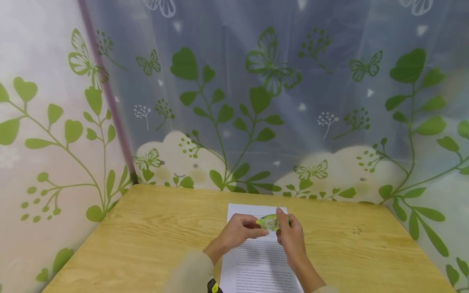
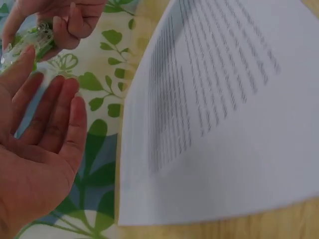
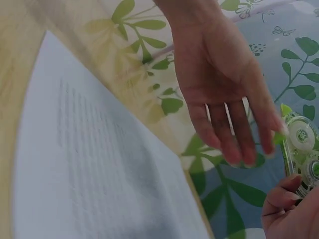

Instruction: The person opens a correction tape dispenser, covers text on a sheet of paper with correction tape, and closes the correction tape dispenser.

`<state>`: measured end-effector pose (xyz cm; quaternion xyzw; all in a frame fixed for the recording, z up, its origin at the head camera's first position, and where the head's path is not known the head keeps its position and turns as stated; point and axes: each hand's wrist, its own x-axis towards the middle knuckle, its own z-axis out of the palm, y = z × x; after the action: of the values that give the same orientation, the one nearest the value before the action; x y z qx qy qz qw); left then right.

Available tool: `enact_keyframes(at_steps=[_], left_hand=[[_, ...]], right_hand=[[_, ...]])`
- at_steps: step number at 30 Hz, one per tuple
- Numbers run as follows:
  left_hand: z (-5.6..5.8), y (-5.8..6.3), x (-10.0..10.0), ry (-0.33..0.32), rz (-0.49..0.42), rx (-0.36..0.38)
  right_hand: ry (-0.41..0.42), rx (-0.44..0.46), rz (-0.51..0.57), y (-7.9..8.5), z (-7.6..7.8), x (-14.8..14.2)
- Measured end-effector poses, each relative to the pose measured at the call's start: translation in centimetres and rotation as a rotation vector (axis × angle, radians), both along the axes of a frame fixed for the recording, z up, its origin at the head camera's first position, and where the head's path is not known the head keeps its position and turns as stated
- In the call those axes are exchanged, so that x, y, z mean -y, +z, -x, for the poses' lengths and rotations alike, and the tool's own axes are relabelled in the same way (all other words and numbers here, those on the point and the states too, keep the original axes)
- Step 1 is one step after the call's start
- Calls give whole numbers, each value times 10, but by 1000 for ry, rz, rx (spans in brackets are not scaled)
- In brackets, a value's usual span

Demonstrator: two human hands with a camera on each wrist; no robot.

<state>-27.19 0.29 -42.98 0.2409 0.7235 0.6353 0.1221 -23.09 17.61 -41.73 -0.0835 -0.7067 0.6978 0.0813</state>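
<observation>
A small green and clear correction-tape dispenser [image 1: 270, 222] is held above the top of a printed sheet of paper [image 1: 256, 260] on a wooden table [image 1: 146, 236]. My right hand [image 1: 291, 238] grips the dispenser's body, fingers curled round it [image 3: 300, 149]. My left hand [image 1: 238, 231] is at the dispenser's left end. In the wrist views the left hand [image 3: 219, 89] shows straight, spread fingers, one fingertip touching the green tip [image 2: 30, 42]. The paper [image 2: 224, 124] lies flat below both hands.
A backdrop printed with green leaves and butterflies [image 1: 256, 101] hangs close behind and to both sides of the table. A purple pole [image 1: 110, 101] runs down at the back left corner. A dark wrist device [image 1: 214, 287] sits on my left forearm.
</observation>
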Motion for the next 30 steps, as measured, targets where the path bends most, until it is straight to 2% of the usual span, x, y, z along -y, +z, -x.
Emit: enact_keyframes(at_steps=[2,5,7,9,11,13,15,17,20,24,30], left_hand=[[5,2,6,-22,50,-25],[17,5,24,0,209,-124],[25,6,39,44,369,-230],[31,7,54,93,570,-349],[35,5,66,108,760,-455],[37,2,74,81,909,-547],[37,-4,78,26,1007,-600],[36,-9,80,-29,1048,-619],[34,-19,80,-77,1073,-601],[32,-28,79,-98,1094,-587],[25,-30,77,-142,1101,-606]], right_hand=[[-2,-8,-24,6,2,-7],[-9,-25,-62,16,6,-20],[-6,-19,-76,22,8,-28],[7,-5,-82,24,9,-33],[10,16,-92,24,9,-35],[-10,27,-92,21,10,-35],[-39,38,-95,16,11,-34],[-70,54,-91,12,11,-33],[-92,68,-48,6,12,-30],[-106,61,35,-2,13,-28],[-144,58,154,-14,14,-20]])
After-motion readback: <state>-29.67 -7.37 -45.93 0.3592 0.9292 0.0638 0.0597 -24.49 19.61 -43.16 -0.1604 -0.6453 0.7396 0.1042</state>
